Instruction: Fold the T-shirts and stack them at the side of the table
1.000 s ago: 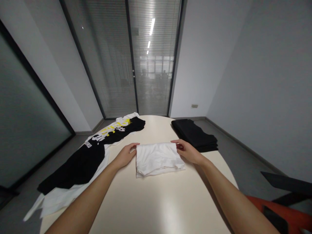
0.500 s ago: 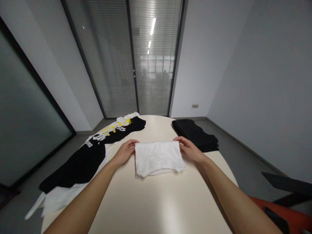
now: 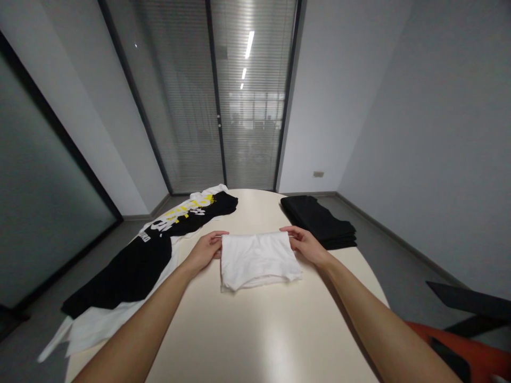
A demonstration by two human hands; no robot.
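A folded white cloth (image 3: 257,260) lies on the cream table (image 3: 247,335), its straight edge at the far side and a curved edge towards me. My left hand (image 3: 205,250) pinches its far left corner. At the far right corner, my right hand (image 3: 305,243) has its fingers closed on the cloth. Some fingertips of both hands are hidden by the fabric.
Black, white and yellow printed garments (image 3: 136,260) spread along the table's left side, partly over the edge. A stack of folded black clothes (image 3: 319,222) sits at the right edge. Beyond are a glass partition (image 3: 255,143) and, lower right, a red and black chair (image 3: 451,346).
My right hand has shifted slightly left along the cloth's far edge, and the cloth's right corner has moved slightly inward. The left hand's grip looks the same.
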